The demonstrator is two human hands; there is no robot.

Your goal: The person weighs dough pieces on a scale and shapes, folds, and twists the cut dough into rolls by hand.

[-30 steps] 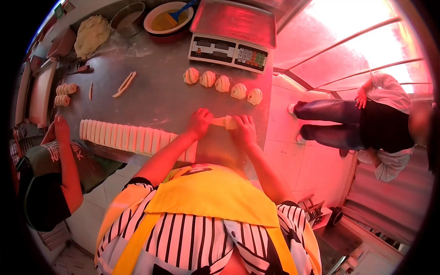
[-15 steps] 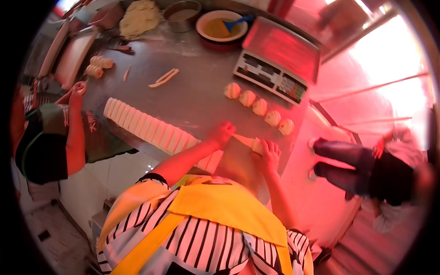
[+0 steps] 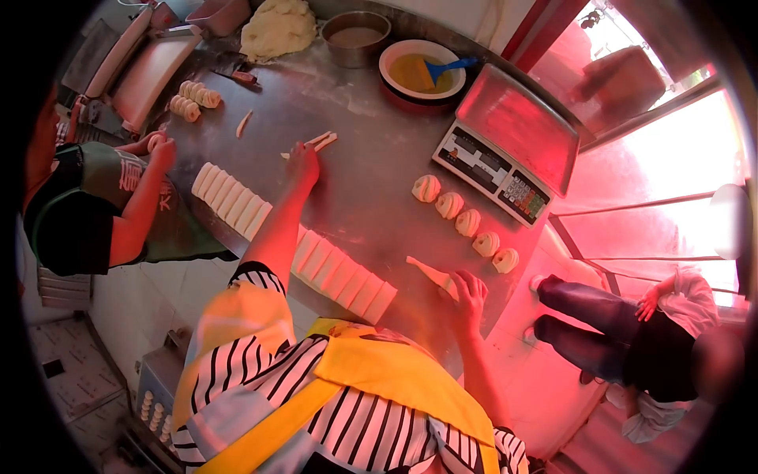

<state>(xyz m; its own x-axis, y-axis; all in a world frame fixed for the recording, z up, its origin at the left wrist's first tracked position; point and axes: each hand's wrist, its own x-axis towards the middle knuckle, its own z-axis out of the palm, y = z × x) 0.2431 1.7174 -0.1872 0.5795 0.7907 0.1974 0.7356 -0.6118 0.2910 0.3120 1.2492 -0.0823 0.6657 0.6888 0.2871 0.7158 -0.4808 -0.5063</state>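
My left hand reaches across the metal table, its fingers closed on the thin dough strips. Near the table's right side, my right hand is closed on the wide end of a flat dough piece, whose narrow end points left. Under my left forearm runs a long row of cut dough slices along the near edge. Several round dough rolls stand in a slanting line beyond my right hand.
A scale stands at the back right, beside a bowl with a blue brush. Further left are a metal pot, a dough mass and coiled rolls. A co-worker stands left; another person is at right.
My left hand has left the dough piece and moved up and left to the thin strips. My right hand stays with the dough piece. The view has turned left.
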